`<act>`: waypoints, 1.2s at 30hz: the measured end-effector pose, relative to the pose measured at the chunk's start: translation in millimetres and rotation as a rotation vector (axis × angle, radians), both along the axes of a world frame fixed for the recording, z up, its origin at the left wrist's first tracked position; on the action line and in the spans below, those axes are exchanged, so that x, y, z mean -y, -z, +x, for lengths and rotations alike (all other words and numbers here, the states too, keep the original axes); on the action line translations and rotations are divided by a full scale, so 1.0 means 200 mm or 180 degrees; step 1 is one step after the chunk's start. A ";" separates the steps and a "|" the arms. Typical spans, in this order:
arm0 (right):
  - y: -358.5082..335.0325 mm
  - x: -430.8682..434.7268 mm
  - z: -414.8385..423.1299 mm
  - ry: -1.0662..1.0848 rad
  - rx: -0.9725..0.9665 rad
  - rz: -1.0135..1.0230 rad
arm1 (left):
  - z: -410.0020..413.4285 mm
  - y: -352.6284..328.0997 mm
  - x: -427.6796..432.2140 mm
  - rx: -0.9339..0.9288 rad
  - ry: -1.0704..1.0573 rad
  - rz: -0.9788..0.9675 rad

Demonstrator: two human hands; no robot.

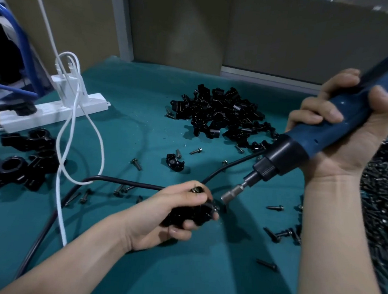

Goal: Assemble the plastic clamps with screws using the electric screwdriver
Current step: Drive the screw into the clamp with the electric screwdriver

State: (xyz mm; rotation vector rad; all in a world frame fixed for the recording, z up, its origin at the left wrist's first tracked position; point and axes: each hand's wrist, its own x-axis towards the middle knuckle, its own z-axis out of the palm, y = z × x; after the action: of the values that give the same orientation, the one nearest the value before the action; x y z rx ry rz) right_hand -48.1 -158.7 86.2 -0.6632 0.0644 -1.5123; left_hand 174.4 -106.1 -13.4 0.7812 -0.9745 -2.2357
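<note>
Gripping a black plastic clamp (190,213) low in the middle of the frame, the left hand (158,211) has its grip curled tight round it, with a screw (197,189) showing by the thumb. At the right, the right hand (353,155) has its grip clamped on the blue electric screwdriver (315,138), whose bit (231,194) slants down just beside the clamp. A pile of clamps (220,116) lies on the teal surface (144,120) further up, and a heap of screws (381,206) lines the right edge.

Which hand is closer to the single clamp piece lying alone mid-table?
Left. The left hand, gripping a clamp, sits just this side of the lone clamp piece; the right hand, holding the screwdriver, is far to its right.
</note>
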 end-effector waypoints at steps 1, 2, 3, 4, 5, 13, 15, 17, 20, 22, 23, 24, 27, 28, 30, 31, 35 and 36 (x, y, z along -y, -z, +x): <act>0.00 0.00 0.00 0.0146 -0.0151 0.0033 | 0.00 0.00 0.00 0.0071 -0.0107 -0.0130; -0.01 0.00 0.00 0.0273 -0.0294 0.0063 | 0.00 0.00 0.00 0.0146 -0.0204 -0.0233; -0.01 -0.01 0.00 0.0367 -0.0398 0.0083 | 0.00 0.00 0.00 0.0198 -0.0279 -0.0310; -0.01 -0.01 0.01 0.0414 -0.0447 0.0098 | 0.00 0.00 0.00 0.0213 -0.0327 -0.0366; 0.00 0.00 0.01 0.0423 -0.0457 0.0111 | 0.00 0.00 0.00 0.0197 -0.0356 -0.0402; 0.03 0.01 0.06 0.0430 -0.0620 0.0131 | 0.00 0.02 0.00 0.0277 -0.0386 -0.0536; 0.03 0.01 0.07 0.0419 -0.0713 0.0087 | 0.00 0.02 0.00 0.0325 -0.0378 -0.0505; 0.04 0.02 0.07 0.0371 -0.0743 -0.0003 | 0.00 0.02 0.01 0.0344 -0.0385 -0.0443; 0.04 0.02 0.08 0.0216 -0.0668 -0.0118 | 0.00 0.03 0.01 0.0314 -0.0420 -0.0349; 0.04 0.03 0.09 0.0187 -0.0671 -0.0156 | 0.00 0.02 0.01 0.0313 -0.0449 -0.0307; 0.04 0.03 0.09 0.0189 -0.0689 -0.0165 | 0.00 0.02 0.01 0.0323 -0.0466 -0.0287; 0.04 0.03 0.08 0.0149 -0.0668 -0.0189 | 0.00 0.02 0.01 0.0331 -0.0468 -0.0260; 0.04 0.03 0.08 -0.0193 -0.0352 -0.0304 | 0.00 0.01 -0.01 0.0255 -0.0287 -0.0068; 0.04 0.04 0.09 -0.0315 -0.0226 -0.0331 | 0.01 0.01 -0.01 0.0175 -0.0218 0.0059; 0.04 0.04 0.08 -0.0542 0.0021 -0.0372 | 0.01 0.01 -0.01 0.0006 -0.0123 0.0324; 0.04 0.04 0.08 -0.0634 0.0123 -0.0386 | 0.01 0.01 -0.01 -0.0052 -0.0061 0.0428; 0.05 0.04 0.10 -0.0864 0.0346 -0.0311 | 0.02 0.01 -0.01 -0.0458 0.0382 0.0803; 0.05 0.04 0.10 -0.0866 0.0378 -0.0275 | 0.03 0.01 -0.01 -0.0632 0.0468 0.0923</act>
State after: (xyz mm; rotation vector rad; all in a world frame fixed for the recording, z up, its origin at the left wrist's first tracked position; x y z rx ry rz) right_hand -28.3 -167.4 75.6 -0.6225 -0.1762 -1.2937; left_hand 179.6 -105.1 -15.5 0.6080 -0.6396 -2.5628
